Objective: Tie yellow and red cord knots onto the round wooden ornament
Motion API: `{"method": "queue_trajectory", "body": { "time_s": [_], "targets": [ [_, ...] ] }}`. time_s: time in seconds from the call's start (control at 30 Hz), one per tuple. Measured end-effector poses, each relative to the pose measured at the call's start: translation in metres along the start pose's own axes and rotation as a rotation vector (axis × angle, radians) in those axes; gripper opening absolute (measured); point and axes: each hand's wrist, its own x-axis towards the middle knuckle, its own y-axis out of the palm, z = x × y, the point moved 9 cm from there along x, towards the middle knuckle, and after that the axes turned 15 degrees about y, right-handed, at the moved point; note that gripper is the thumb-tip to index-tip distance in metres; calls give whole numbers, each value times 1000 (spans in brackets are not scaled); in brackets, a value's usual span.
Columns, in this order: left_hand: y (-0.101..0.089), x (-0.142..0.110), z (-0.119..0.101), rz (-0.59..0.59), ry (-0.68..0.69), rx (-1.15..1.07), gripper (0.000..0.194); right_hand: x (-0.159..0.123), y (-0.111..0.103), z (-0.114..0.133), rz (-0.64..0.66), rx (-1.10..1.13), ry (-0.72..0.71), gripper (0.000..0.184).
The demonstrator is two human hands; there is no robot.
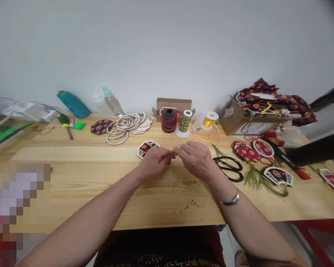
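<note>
My left hand is closed in a pinch, its fingertips meeting those of my right hand, which is pinched shut as well. A thin yellow cord runs behind my right hand and seems to end between the fingertips, where it is mostly hidden. Just behind my left hand lies a patterned ornament with a pale lattice frame, partly covered by the hand. Black-handled scissors rest beside my right wrist.
Along the wall stand a red-black cord spool, a green spool and a yellow spool. Wooden frames lie left of them. A fabric-filled cardboard box stands right, behind tasselled ornaments. A screwdriver lies far left.
</note>
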Motion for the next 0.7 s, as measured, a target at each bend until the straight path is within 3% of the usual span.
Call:
{"method": "queue_trajectory", "body": {
  "time_s": [0.1, 0.33, 0.53, 0.7],
  "targets": [
    [2, 0, -2, 11, 18, -71, 22, 2, 6, -16, 25, 166, 118, 25],
    [-7, -1, 3, -123, -70, -264, 22, 2, 41, -48, 301, 934, 539, 17],
    [-14, -5, 11, -211, -169, -282, 23, -3, 62, -47, 447, 1064, 707, 21],
    [-19, -8, 16, -271, -234, -234, 29, -6, 64, -42, 491, 1029, 736, 28]
  ]
}}
